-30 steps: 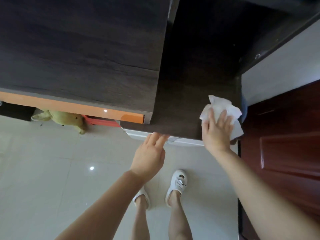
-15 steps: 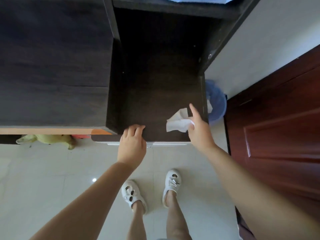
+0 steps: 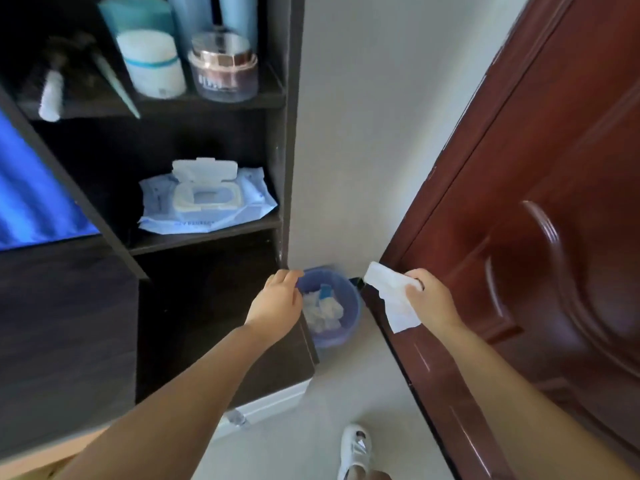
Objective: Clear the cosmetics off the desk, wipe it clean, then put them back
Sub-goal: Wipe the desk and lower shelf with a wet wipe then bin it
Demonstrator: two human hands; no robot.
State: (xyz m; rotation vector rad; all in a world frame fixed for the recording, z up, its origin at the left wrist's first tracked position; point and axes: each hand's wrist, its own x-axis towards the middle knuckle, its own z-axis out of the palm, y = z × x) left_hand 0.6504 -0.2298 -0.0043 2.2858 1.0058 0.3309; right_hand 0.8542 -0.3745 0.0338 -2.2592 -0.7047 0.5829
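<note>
Head view, landmark: blue wastebasket (image 3: 329, 306) on the floor beside the desk (image 3: 214, 323).
Right hand (image 3: 427, 299): fingers curled round the used wipe (image 3: 393, 299), held above and right of the basket.
Left hand (image 3: 277, 299): fingers loosely bent, holding nothing, at the desk's corner just left of the basket.
Cosmetics: jars (image 3: 221, 67) on the top shelf, well above the basket.
Risk: released now, the wipe would likely land on the floor by the door (image 3: 536, 202).
Nearby: wet-wipe pack (image 3: 207, 202), lid open, one shelf down.
</note>
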